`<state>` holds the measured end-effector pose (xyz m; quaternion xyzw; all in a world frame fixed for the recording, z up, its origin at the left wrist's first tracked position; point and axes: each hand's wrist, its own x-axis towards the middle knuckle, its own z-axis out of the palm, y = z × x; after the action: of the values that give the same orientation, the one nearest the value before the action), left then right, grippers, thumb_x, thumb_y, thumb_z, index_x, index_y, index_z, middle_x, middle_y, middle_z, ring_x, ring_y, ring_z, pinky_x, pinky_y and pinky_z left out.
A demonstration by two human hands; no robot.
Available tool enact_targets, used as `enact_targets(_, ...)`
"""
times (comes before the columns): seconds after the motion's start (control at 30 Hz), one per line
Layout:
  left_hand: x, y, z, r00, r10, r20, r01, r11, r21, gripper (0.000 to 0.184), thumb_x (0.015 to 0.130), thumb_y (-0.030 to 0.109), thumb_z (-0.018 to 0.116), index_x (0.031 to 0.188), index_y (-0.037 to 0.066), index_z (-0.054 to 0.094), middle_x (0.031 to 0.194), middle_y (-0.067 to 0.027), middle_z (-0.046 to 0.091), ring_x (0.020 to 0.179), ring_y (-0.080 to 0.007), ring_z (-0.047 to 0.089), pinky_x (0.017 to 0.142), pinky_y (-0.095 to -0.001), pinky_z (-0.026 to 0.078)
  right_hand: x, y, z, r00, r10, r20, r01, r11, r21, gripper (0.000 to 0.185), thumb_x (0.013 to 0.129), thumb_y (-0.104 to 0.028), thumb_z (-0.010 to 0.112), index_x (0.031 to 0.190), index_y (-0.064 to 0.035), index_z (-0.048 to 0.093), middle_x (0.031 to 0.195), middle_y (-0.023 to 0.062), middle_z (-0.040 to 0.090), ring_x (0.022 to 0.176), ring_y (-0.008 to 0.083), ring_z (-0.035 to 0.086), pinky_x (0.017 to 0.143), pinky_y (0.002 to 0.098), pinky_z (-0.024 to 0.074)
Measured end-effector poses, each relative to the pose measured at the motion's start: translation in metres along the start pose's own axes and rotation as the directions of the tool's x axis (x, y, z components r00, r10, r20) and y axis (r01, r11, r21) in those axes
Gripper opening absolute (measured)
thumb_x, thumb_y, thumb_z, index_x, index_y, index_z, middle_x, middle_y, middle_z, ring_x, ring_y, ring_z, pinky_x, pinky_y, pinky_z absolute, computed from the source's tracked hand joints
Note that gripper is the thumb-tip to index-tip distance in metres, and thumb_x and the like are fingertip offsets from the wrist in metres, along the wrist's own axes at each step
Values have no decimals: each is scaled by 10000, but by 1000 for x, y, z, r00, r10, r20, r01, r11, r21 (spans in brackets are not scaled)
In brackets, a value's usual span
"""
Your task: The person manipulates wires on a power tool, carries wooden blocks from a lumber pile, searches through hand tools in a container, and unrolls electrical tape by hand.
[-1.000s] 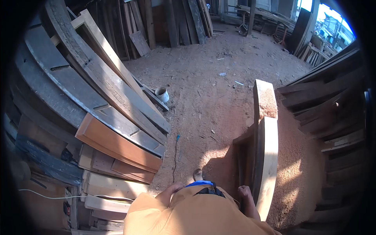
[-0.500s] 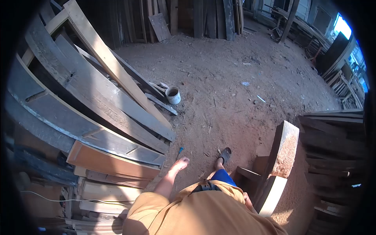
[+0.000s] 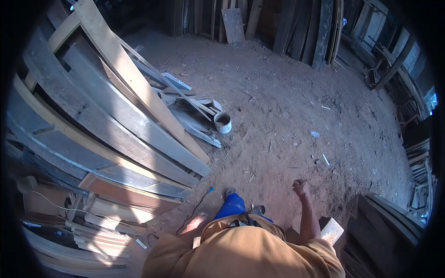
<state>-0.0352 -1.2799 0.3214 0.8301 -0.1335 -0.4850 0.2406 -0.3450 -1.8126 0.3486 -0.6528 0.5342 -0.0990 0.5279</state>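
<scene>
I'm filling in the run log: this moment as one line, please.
left hand: beside blue trousers | right hand: curled, out over floor | bucket: upright, beside boards

Head view: I can read no text, label, brand, number or sign. Pale marks on a dark upright plank [image 3: 326,28] resolve into no letters for me. On the pail [image 3: 224,128], no print I can make out; same for the orange-brown shirt [image 3: 250,250]. Small pale scrap [image 3: 315,134] on the ground [image 3: 278,106]: too small to tell.
</scene>
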Motion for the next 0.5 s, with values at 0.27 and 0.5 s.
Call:
enact_targets(0.27, 117, 105, -14, 997, -5, 80, 5, 1000, 4, 309, 946, 300, 554, 1053, 63, 722, 900, -127, 719, 794, -245, 675, 730, -402, 519, 132, -53, 95, 960, -60, 273, 171, 899, -403, 321, 892, -280, 604, 1117, -99, 743, 1003, 147, 744, 889, 297, 719, 849, 405, 539)
enact_targets(0.5, 326, 181, -77, 921, 383, 69, -303, 818, -490, 250, 955, 296, 570, 1022, 107, 720, 759, -75, 689, 608, -177, 618, 563, -362, 485, 219, -43, 54, 796, -435, 421, 569, 773, -279, 121, 753, -131, 641, 679, -92, 553, 670, 140, 617, 607, 364, 619, 523, 465, 475)
